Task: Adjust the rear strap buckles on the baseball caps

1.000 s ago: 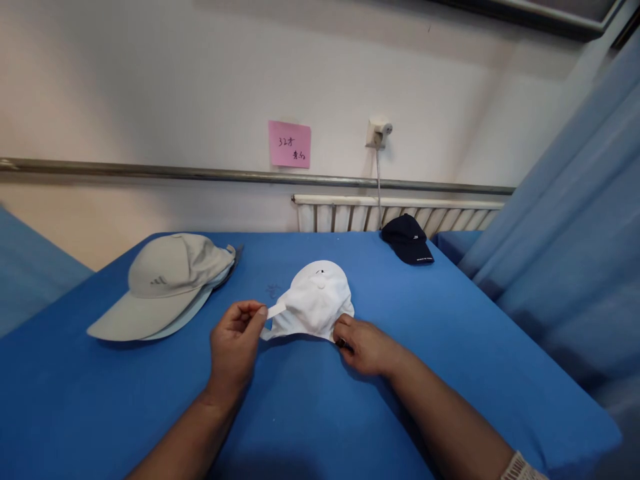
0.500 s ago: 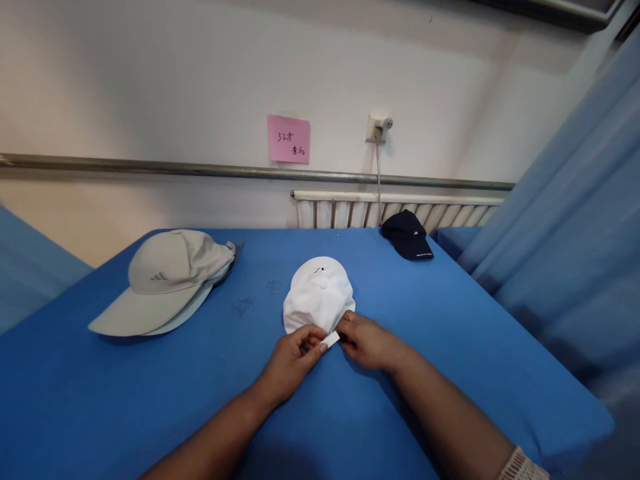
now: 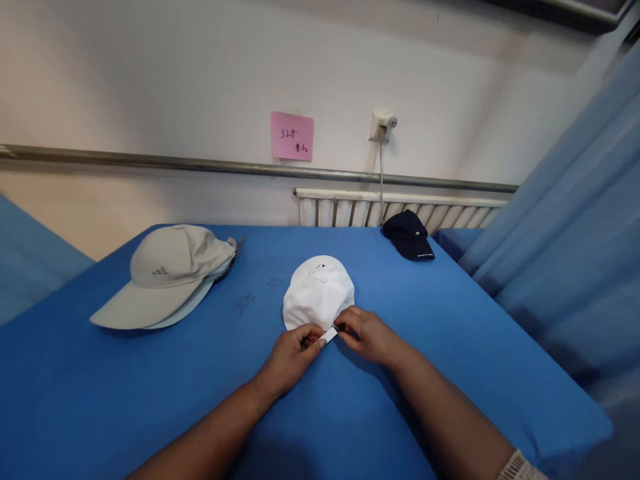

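left hand (image 3: 293, 357) pinches a flat strap (image 3: 329, 335); right hand (image 3: 367, 337) grips the creased white cap (image 3: 319, 293).

I see a bare left hand (image 3: 294, 357) and a bare right hand (image 3: 369, 335), both forearms (image 3: 445, 400) uncovered too. Past the right one I catch an off-white sleeve edge (image 3: 520, 468), textured with short darker vertical bars; I can't tell knit from lace.
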### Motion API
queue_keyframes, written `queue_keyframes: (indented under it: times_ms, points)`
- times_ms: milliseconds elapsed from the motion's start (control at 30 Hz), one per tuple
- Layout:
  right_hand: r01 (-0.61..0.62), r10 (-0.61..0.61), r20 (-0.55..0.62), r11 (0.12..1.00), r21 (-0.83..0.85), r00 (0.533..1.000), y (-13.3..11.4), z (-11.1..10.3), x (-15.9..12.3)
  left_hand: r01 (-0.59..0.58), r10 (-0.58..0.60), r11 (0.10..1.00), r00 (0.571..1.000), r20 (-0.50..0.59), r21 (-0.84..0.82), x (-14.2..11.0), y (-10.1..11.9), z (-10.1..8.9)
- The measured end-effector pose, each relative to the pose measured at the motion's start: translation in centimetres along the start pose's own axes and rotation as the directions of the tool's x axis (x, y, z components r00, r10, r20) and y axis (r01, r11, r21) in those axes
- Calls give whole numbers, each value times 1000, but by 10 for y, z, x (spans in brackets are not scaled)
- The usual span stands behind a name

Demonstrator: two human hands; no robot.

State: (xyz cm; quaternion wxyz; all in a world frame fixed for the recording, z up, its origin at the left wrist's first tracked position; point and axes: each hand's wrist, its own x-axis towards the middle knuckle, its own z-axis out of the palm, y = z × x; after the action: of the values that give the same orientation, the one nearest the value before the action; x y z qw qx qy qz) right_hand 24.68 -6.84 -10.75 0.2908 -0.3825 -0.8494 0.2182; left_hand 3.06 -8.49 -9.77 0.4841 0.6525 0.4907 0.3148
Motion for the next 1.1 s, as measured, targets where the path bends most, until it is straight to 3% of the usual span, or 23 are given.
queue_keyframes:
  times_ms: [233, 367, 667, 1100]
  points:
    - [37, -14, -132, 984, 174, 991, -5, 2, -1, -29, 22, 998, 992, -128, -53, -1, 5, -3]
    - [59, -23, -178, 978, 199, 984, -6, 5, -1, -26, 19, 998, 990, -141, -52, -1, 7, -4]
    - [126, -110, -188, 989, 78, 976, -12, 8, -2, -24, 15, 998, 989, -146, -57, 0, 6, -1]
    - [182, -184, -210, 983, -31, 960, -15, 11, -2, 76, -98, 982, 988, -121, -171, 0, 14, -4]
